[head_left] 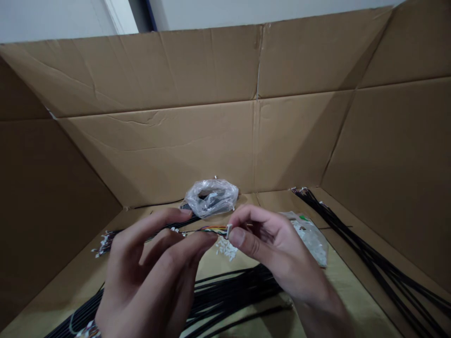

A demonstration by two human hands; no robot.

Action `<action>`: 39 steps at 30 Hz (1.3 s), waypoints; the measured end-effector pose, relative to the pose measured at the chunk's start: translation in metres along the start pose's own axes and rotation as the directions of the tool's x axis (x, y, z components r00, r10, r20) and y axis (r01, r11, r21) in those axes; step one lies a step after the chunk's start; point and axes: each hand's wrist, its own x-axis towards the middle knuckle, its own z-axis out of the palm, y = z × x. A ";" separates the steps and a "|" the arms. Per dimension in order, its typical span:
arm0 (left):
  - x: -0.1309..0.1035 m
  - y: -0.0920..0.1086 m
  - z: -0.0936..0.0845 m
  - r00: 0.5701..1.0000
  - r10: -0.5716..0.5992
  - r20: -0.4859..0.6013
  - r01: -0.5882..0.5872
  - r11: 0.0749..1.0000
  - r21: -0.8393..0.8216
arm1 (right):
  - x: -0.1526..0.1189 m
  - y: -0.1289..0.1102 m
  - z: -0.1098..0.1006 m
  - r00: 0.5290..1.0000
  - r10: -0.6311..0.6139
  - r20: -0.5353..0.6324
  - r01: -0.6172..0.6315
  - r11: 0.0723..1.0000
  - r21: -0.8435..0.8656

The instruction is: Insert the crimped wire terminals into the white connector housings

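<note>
My right grip [237, 231] holds a small white plug [229, 231] in a pinch, with coloured wires [219, 229] running left from it. My left grip [204, 226] is at those wires; I cannot tell if it closes on them. Of 2 clear bags, the far bag [228, 193] holds something dark, the right bag [320, 245] white bits. Cardboard walls [197, 136] stand left, far and right.
</note>
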 end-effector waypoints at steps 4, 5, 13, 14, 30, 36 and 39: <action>-0.001 0.004 0.003 0.998 -0.043 -0.037 0.042 0.999 -0.020 | -0.002 -0.001 0.001 1.000 0.004 -0.007 -0.004 0.999 -0.034; -0.001 0.005 0.004 0.997 -0.059 -0.052 0.058 0.998 -0.026 | -0.002 -0.001 0.001 1.000 0.005 -0.008 -0.005 0.999 -0.036; 0.002 0.007 0.006 0.987 -0.143 -0.074 0.145 0.989 0.018 | -0.001 0.001 0.004 1.000 0.001 -0.025 -0.002 1.000 -0.019; 0.002 0.006 0.006 0.985 -0.152 -0.075 0.154 0.988 0.021 | 0.000 0.002 0.003 1.000 0.001 -0.025 -0.001 1.000 -0.016; 0.011 0.013 0.012 0.977 -0.184 -0.103 0.167 0.973 -0.160 | 0.001 0.004 0.002 1.000 0.011 0.011 -0.011 1.000 -0.014; 0.006 0.005 0.006 0.977 -0.196 -0.081 0.188 0.977 -0.101 | 0.004 0.004 0.003 1.000 0.002 0.012 -0.002 1.000 -0.029; 0.003 0.000 0.002 0.976 -0.211 -0.044 0.210 0.977 -0.024 | 0.003 0.004 0.003 1.000 0.000 0.015 0.000 0.999 -0.040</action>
